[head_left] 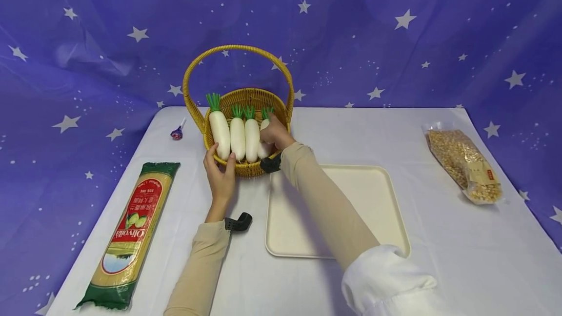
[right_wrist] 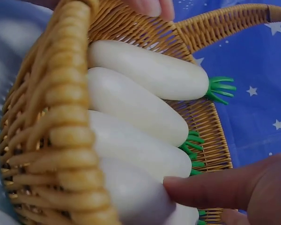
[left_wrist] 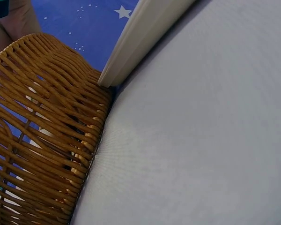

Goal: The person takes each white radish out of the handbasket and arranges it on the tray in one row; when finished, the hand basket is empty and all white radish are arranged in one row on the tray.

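Note:
A wicker basket point(head_left: 250, 169) with a tall arched handle holds several toy white radishes point(head_left: 220, 133) with green tops, lying side by side. My right hand point(head_left: 275, 133) reaches into the basket's right side and grips the rightmost radish point(head_left: 265, 150) near its leafy end. In the right wrist view, the thumb point(right_wrist: 201, 190) presses on a radish. My left hand point(head_left: 221, 179) holds the basket's near left rim, thumb and fingers spread along it. Its fingertips point(right_wrist: 150, 7) show over the rim in the right wrist view. The left wrist view shows the basket's woven side point(left_wrist: 47, 122).
A cream tray point(head_left: 338, 256) lies right of the basket, under my right forearm. A spaghetti pack point(head_left: 131, 233) is at left, with a wrapped lollipop point(head_left: 177, 133) behind it. A bag of corn kernels point(head_left: 463, 162) lies far right. A starry blue cloth hangs behind the white table.

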Demonstrator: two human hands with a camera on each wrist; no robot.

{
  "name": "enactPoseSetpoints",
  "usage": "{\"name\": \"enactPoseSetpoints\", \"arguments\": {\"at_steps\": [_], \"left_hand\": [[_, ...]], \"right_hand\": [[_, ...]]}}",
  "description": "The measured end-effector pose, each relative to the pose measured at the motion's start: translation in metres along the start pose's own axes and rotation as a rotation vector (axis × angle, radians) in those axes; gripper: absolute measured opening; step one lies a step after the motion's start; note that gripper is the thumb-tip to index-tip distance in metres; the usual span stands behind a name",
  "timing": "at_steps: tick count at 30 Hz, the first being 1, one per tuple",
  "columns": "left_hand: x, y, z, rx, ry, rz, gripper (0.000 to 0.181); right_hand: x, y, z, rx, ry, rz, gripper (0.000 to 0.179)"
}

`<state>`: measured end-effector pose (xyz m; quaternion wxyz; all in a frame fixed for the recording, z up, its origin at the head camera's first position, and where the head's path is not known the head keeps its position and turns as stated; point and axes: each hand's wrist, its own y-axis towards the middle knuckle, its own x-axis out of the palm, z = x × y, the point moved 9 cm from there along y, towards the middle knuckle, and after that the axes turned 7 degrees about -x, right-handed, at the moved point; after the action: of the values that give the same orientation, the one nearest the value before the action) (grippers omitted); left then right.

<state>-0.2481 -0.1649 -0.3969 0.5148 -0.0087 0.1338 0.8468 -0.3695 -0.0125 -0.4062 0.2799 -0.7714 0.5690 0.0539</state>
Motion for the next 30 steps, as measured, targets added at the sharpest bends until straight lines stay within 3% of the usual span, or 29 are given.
{"name": "enactPoseSetpoints", "arguments": {"at_steps": [6,11,20,24,27,30], "left_hand": [[0.0,0.008,-0.023,-0.002,0.003,0.003,0.052],[0.001,0.014,-0.038,-0.002,0.031,0.012,0.052],[0.003,0.014,-0.037,0.011,0.028,0.011,0.054],[0.003,0.015,-0.037,0.009,0.035,0.014,0.053],[0.002,0.01,-0.022,0.008,0.026,0.011,0.052],[0.002,0.009,-0.022,-0.002,0.017,0.006,0.053]], "right_hand": [[0.003,-0.006,0.001,-0.011,0.129,-0.06,0.079],[0.007,-0.001,0.004,0.001,0.158,-0.123,0.067],[0.007,-0.007,0.005,0.061,0.338,-0.251,0.066],[0.01,-0.009,0.003,0.008,0.407,-0.324,0.068],[0.011,-0.013,0.0,-0.039,0.464,-0.365,0.067],[0.009,-0.022,-0.002,-0.075,0.502,-0.391,0.065]]}}
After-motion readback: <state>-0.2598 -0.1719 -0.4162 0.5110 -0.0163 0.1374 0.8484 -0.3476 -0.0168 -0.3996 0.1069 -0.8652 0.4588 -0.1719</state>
